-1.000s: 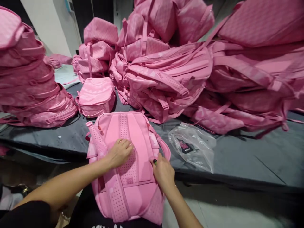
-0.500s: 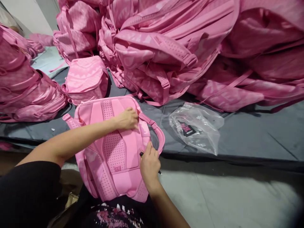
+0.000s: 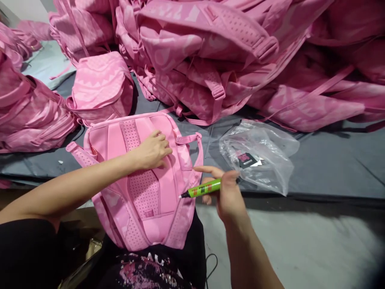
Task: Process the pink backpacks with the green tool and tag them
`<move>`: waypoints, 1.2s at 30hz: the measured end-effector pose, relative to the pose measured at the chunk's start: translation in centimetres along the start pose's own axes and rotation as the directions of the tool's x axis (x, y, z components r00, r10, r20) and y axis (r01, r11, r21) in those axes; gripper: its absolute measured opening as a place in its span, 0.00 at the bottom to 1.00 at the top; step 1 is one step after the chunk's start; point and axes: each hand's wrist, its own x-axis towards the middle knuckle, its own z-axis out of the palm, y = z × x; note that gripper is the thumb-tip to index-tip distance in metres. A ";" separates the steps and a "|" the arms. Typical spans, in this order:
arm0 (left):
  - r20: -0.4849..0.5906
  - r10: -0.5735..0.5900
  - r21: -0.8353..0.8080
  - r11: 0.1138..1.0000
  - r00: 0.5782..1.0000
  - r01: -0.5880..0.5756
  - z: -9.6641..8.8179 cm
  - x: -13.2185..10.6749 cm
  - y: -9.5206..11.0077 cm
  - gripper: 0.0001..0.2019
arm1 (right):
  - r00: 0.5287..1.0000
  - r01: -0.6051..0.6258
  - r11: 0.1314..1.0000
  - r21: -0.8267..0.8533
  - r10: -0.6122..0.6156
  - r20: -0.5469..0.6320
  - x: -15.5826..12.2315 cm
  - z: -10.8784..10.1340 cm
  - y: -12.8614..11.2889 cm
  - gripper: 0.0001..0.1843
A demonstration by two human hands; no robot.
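A pink backpack (image 3: 141, 180) lies back side up, half on the grey table (image 3: 331, 176) and half over my lap. My left hand (image 3: 152, 150) rests on its padded back panel, fingers curled and pressing down on the fabric. Just right of the backpack, my right hand (image 3: 227, 192) is closed round a green marker (image 3: 203, 188), with the index finger stretched towards the bag's top handle (image 3: 189, 140). The marker's tip points left at the backpack's side edge.
A crumpled clear plastic bag (image 3: 260, 154) with a dark tag inside lies on the table to the right. A small pink backpack (image 3: 100, 86) stands behind. Piles of pink backpacks (image 3: 228, 56) fill the back and left (image 3: 27, 112). Grey floor (image 3: 300, 241) lies below the table edge.
My right hand has drawn away from the backpack's side to the right, and the green marker now shows fully. The left hand slid slightly down the back panel. The view dipped closer.
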 end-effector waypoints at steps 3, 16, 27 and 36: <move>-0.046 -0.027 -0.027 0.999 0.999 0.026 0.6 -0.2 0.4 0.12 | 0.999 -0.013 0.963 0.270 0.021 -0.028 1.7 2.4 0.1 0.48; -0.498 -0.040 -0.007 0.999 0.866 0.042 3.2 -3.2 2.9 0.06 | 0.874 0.218 0.971 -0.101 -0.240 -0.423 3.3 4.6 6.1 0.17; -0.528 -0.051 -0.004 0.998 0.848 0.058 3.1 -2.9 2.8 0.08 | 0.795 0.346 0.748 -0.567 -0.555 -0.246 4.4 5.4 6.1 0.14; -0.531 -0.053 0.003 0.998 0.846 0.064 3.3 -3.0 2.9 0.10 | 0.817 0.325 0.670 -0.668 -0.554 -0.158 4.5 5.4 4.7 0.17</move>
